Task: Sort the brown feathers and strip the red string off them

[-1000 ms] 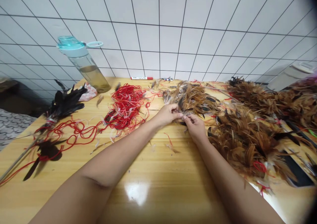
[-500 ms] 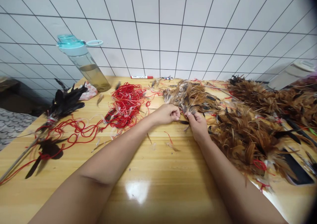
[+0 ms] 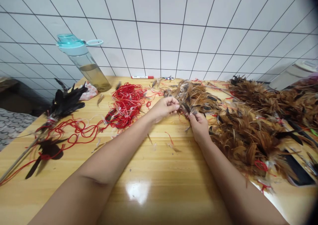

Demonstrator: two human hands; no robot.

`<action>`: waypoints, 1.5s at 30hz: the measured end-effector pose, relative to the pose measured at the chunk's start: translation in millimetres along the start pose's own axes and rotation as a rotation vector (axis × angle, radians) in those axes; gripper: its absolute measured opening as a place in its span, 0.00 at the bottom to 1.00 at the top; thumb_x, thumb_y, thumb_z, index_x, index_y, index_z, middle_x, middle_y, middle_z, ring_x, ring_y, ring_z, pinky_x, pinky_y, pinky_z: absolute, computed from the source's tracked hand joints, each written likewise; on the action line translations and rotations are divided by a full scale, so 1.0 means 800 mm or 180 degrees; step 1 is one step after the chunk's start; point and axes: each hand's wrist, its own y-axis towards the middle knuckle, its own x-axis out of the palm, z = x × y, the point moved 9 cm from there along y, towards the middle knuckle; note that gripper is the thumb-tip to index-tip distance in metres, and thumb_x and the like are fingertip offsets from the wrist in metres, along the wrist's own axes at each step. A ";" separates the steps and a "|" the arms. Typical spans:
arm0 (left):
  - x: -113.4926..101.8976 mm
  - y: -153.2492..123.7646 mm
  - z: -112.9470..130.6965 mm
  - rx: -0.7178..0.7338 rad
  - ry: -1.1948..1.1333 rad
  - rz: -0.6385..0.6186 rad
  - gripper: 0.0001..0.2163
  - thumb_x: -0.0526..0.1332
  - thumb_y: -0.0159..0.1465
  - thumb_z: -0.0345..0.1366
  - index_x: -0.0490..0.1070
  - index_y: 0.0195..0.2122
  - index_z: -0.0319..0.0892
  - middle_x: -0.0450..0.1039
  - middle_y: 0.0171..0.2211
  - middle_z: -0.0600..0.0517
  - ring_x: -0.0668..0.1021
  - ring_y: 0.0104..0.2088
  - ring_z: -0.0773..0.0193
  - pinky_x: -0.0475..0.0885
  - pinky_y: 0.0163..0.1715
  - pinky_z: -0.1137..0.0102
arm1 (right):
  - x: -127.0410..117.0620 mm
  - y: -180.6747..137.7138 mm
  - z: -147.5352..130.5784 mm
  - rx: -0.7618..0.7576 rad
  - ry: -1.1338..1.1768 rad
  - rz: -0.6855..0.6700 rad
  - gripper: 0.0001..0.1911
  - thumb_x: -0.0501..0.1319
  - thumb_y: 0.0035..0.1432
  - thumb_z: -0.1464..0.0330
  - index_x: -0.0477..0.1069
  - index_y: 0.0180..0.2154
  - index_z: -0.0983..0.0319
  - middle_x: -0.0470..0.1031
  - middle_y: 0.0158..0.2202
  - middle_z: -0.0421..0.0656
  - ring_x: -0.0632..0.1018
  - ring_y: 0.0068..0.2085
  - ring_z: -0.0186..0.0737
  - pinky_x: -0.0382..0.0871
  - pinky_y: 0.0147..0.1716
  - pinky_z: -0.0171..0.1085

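My left hand (image 3: 164, 109) is closed, thumb and forefinger pinched at the tip of a dark feather (image 3: 184, 107). Close by on the right, my right hand (image 3: 199, 125) pinches a small bunch of feathers (image 3: 191, 110) between thumb and fingers. Just beyond both hands lies a loose pile of brown feathers (image 3: 198, 93), with paler down at its left side. The exact grip is partly hidden by the feathers.
A red string tangle (image 3: 126, 102) lies left of my hands. Farther left are a black feather bundle (image 3: 66, 102) on a stick and a water bottle (image 3: 90, 67). Brown feather bundles (image 3: 245, 135) and a phone (image 3: 299, 168) lie right; a red marker (image 3: 142, 77) sits by the wall.
My left hand has risen slightly away from me and its fingers have loosened from a fist into a pinch. The dark feather below it has shifted up to its fingertips. My right hand stays put.
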 end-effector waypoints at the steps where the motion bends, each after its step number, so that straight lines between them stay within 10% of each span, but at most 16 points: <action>1: 0.000 0.001 -0.005 -0.0095 -0.0276 0.0071 0.11 0.66 0.53 0.38 0.65 0.31 0.38 0.68 0.21 0.56 0.69 0.21 0.74 0.61 0.23 0.78 | 0.001 0.000 0.002 0.0019 -0.0029 -0.0024 0.15 0.62 0.49 0.56 0.72 0.28 0.62 0.71 0.24 0.39 0.69 0.28 0.35 0.64 0.30 0.35; 12: 0.009 0.003 -0.029 -0.0323 -0.1736 0.0432 0.14 0.70 0.48 0.34 0.64 0.29 0.37 0.67 0.23 0.57 0.71 0.23 0.77 0.63 0.23 0.80 | -0.001 0.003 0.006 0.0093 0.0290 0.0074 0.15 0.63 0.48 0.57 0.74 0.31 0.62 0.76 0.30 0.41 0.73 0.31 0.36 0.67 0.35 0.37; 28: 0.027 -0.002 -0.031 -0.0324 0.0002 0.0187 0.06 0.63 0.53 0.31 0.66 0.28 0.36 0.68 0.19 0.55 0.69 0.20 0.74 0.63 0.22 0.78 | 0.009 -0.003 -0.006 -0.0183 -0.0599 -0.0190 0.14 0.61 0.50 0.57 0.71 0.26 0.62 0.65 0.20 0.37 0.63 0.24 0.33 0.59 0.24 0.34; 45: 0.029 -0.008 0.015 0.0832 0.1977 0.0359 0.05 0.61 0.55 0.29 0.76 0.30 0.39 0.75 0.31 0.52 0.73 0.32 0.68 0.66 0.38 0.73 | 0.009 0.004 -0.004 -0.0598 -0.0903 -0.0221 0.16 0.57 0.53 0.59 0.66 0.20 0.60 0.65 0.20 0.38 0.66 0.26 0.35 0.60 0.27 0.35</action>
